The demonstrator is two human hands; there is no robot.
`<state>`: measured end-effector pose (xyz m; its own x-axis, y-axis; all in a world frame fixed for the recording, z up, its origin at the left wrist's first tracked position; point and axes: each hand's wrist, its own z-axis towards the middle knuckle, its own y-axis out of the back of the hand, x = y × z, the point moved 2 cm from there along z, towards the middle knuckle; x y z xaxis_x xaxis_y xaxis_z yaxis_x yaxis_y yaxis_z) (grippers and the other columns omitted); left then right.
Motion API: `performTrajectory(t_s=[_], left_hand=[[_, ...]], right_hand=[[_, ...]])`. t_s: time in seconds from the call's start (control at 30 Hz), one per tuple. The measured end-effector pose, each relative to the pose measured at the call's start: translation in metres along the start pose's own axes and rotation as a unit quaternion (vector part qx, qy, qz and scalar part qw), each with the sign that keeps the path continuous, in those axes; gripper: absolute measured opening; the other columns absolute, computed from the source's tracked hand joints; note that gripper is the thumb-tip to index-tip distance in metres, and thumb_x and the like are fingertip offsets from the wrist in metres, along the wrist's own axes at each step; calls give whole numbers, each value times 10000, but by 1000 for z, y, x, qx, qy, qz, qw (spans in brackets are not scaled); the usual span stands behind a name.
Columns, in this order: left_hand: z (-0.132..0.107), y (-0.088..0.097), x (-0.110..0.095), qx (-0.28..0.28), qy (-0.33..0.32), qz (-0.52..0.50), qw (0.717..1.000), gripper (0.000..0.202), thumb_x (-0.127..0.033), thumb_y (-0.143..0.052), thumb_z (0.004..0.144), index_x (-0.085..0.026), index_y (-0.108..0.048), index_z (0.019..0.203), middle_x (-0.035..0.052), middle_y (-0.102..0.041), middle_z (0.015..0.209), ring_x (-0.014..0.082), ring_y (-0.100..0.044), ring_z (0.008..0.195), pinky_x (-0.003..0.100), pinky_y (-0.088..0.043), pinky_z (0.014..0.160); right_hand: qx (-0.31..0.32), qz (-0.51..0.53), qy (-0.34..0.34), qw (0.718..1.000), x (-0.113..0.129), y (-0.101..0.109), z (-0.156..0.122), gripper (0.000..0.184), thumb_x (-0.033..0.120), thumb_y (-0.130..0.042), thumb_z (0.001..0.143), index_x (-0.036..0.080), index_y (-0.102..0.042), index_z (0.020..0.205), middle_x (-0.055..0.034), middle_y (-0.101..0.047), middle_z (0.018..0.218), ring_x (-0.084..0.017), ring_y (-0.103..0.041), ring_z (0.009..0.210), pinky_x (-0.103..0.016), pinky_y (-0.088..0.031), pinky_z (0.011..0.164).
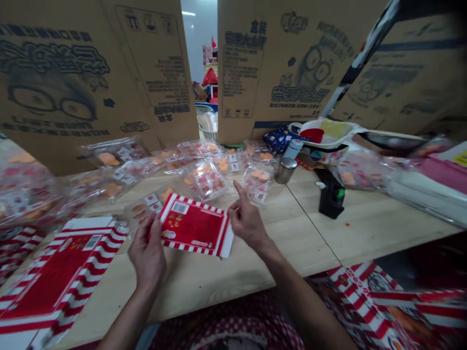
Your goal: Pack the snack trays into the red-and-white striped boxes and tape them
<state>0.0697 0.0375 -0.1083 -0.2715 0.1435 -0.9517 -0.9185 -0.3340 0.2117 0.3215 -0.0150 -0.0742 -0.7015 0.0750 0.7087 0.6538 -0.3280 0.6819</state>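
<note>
A small red carton (197, 226) with red-and-white striped edges is held up tilted over the table, showing a barcode and a white end flap at its right. My left hand (149, 248) is closed on its left end, thumb in front. My right hand (250, 218) is at the right end, its curled fingers against the edge and the index finger pointing up and away. Clear plastic packets (209, 180) with orange and pink pieces lie just behind the carton. At the left, flattened striped cartons (54, 272) are stacked on the table.
Tall brown cardboard boxes (277, 63) wall off the far side. A metal flask (286, 170), a black tape dispenser (331, 194) and a white basin (330, 131) stand right of centre. More striped cartons (379, 301) sit low at the right, beyond the table's front edge.
</note>
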Motion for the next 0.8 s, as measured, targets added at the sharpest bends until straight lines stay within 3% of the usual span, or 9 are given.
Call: performTrajectory(t_s=[0.1,0.17,0.23,0.33,0.4,0.5,0.6,0.7,0.8], left_hand=[[-4,31,51,43,85,120,988,538,-522,-609,873,-161,-656,1269,138,-652,1325,335,-596,1254,505,-437,1128],[-6,47,61,55,45,214,974,559,-542,-604,844,-128,-665,1216,186,-616,1343,381,-543,1300,561,-393,1146],[-3,46,47,50,-61,256,963,540,-532,-574,857,-125,-651,1204,198,-595,1353,373,-505,1330,556,-367,1159],[8,3,5,143,-197,245,938,418,-450,-489,928,-160,-643,1187,149,-663,1238,299,-582,1232,465,-421,1114],[14,-43,-20,265,-214,274,899,391,-407,-431,962,-178,-646,1194,129,-683,1218,268,-612,1191,409,-447,1075],[14,-106,-34,384,-187,364,828,440,-461,-545,908,-192,-632,1246,144,-621,1355,312,-575,1261,428,-448,1057],[14,-138,-24,416,-150,401,802,331,-340,-705,750,-162,-702,1029,181,-679,1243,359,-654,1122,423,-511,914],[26,-134,-7,413,-105,413,805,150,-229,-617,763,-174,-692,880,156,-746,997,323,-708,960,366,-516,792],[50,-104,3,371,-54,403,835,206,-278,-549,800,-190,-660,950,145,-748,963,323,-705,959,359,-506,774]], right_hand=[[10,-141,-124,982,-54,25,18,501,157,-450,930,162,-517,1426,-133,-697,1116,-237,-665,982,-346,-505,904],[18,-182,-161,970,-83,34,29,490,179,-502,918,109,-537,1402,-234,-628,1244,-344,-591,1169,-461,-458,997],[43,-217,-176,959,-102,30,40,686,223,-628,864,131,-416,1510,-287,-463,1453,-457,-423,1350,-599,-378,1053],[98,-253,-171,947,-109,6,60,1033,268,-774,759,289,-194,1613,-223,-99,1667,-541,-142,1479,-743,-281,1055],[119,-269,-171,940,-106,-10,76,1043,295,-749,795,308,-117,1625,-227,-33,1675,-544,-144,1482,-739,-335,1022],[118,-296,-173,932,-104,-19,95,938,272,-688,875,210,-130,1626,-306,-272,1579,-495,-369,1404,-627,-453,985],[110,-323,-143,929,-106,-12,98,718,294,-672,933,186,-331,1555,-202,-501,1434,-361,-524,1295,-552,-473,1029],[119,-335,-126,926,-117,6,83,422,362,-620,985,176,-557,1358,-117,-585,1342,-278,-582,1215,-517,-490,1034],[135,-340,-163,916,-136,36,60,329,377,-637,976,146,-637,1211,-110,-632,1257,-253,-620,1146,-481,-519,994]])
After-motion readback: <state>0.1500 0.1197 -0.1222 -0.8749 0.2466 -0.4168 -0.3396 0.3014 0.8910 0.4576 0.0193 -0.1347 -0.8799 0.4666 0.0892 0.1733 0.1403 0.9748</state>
